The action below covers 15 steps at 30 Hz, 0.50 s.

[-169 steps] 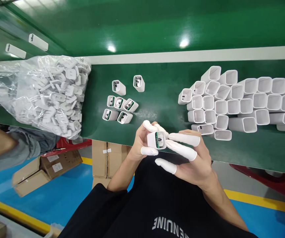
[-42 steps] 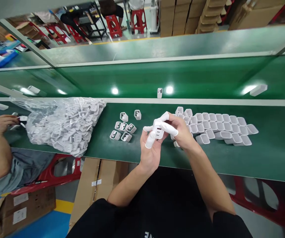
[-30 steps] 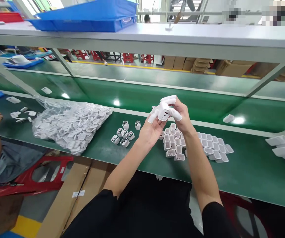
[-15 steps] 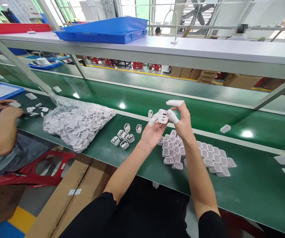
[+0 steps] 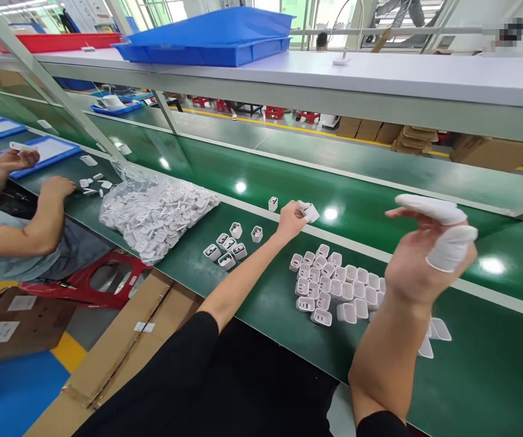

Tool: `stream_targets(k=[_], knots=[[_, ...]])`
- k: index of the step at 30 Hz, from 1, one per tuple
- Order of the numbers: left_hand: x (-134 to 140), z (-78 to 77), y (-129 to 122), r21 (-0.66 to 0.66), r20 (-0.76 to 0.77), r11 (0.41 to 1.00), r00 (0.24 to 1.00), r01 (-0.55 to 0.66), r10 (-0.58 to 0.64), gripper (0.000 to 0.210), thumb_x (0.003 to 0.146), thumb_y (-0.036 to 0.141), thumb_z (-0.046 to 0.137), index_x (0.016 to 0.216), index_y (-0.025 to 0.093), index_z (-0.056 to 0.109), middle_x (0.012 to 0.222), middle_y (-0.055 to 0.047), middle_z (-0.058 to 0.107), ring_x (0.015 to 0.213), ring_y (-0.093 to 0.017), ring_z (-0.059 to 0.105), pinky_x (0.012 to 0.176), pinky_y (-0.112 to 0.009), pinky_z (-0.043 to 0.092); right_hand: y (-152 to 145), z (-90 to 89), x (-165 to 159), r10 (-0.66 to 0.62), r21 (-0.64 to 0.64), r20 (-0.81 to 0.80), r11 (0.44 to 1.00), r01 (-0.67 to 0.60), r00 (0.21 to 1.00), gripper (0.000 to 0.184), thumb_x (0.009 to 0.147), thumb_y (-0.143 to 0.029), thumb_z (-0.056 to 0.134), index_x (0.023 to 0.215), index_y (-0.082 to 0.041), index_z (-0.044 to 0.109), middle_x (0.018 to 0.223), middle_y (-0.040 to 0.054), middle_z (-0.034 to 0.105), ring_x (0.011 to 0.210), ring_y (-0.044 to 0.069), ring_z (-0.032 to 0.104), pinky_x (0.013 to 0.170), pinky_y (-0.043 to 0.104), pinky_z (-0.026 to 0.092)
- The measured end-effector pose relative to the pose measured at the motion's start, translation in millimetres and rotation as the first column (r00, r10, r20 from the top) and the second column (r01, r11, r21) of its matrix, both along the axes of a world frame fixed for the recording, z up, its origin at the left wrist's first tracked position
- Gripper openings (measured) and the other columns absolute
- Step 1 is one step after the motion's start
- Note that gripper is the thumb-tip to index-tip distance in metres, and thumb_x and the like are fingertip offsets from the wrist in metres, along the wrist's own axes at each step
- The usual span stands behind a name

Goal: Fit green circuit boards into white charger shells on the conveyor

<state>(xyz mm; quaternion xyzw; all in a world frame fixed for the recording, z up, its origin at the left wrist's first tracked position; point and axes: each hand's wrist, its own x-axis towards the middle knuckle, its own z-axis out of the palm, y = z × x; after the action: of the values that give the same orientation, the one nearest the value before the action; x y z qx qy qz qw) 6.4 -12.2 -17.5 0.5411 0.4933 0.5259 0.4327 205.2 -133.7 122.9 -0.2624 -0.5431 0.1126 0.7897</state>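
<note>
My left hand [image 5: 291,221] is closed on a small white charger housing [image 5: 311,213] at the rim of the green belt; its fingers partly hide the piece. Raised at the right, my right hand [image 5: 418,261] has white finger cots on, its thumb apart from the bent fingers and nothing visible between them. Below the hands stand rows of white charger housings [image 5: 322,285], the nearer ones with port slots showing. Left of these, several housings with dark parts inside [image 5: 229,244] form a small cluster. A single housing [image 5: 273,204] stands just beyond them.
A clear plastic bag [image 5: 156,212] of white pieces lies on the left of the green table. Beyond it, a co-worker's hands [image 5: 17,159] handle a white part. Blue trays [image 5: 206,51] rest on the shelf above. A cardboard box [image 5: 119,346] lies below the table edge.
My hands have parted. The left stays near the belt edge with the housing, and the right has moved right and closer to the camera. The view has shifted, and a co-worker's hand has risen.
</note>
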Motion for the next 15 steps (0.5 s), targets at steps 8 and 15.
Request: stream_targets(k=[8,15], knots=[[-5.4,-46.0,67.0,0.057,-0.501,0.997,0.863,-0.045,0.067,0.042,0.111,0.044,0.079,0.147,0.022,0.073,0.152,-0.013,0.073,0.133,-0.03,0.076,0.111,-0.05,0.069,-8.4,6.1,19.2,-0.102,0.02,-0.023,0.995,0.102,0.995,0.044,0.108,-0.07,0.068,0.107,-0.036,0.095,0.092,0.006,0.085,0.086,0.035,0.082,0.065,0.054,0.061],[-17.5,-65.4,80.7,0.205,-0.566,0.964,0.783,-0.17,0.259,0.037,0.104,0.033,0.086,0.134,0.016,0.076,0.146,-0.018,0.073,0.138,-0.034,0.072,0.119,-0.055,0.064,4.1,1.6,49.1,-0.28,0.015,0.055,0.96,0.28,0.958,0.047,0.111,-0.064,0.061,0.102,-0.03,0.093,0.086,0.0066,0.08,0.084,0.034,0.081,0.068,0.054,0.062]])
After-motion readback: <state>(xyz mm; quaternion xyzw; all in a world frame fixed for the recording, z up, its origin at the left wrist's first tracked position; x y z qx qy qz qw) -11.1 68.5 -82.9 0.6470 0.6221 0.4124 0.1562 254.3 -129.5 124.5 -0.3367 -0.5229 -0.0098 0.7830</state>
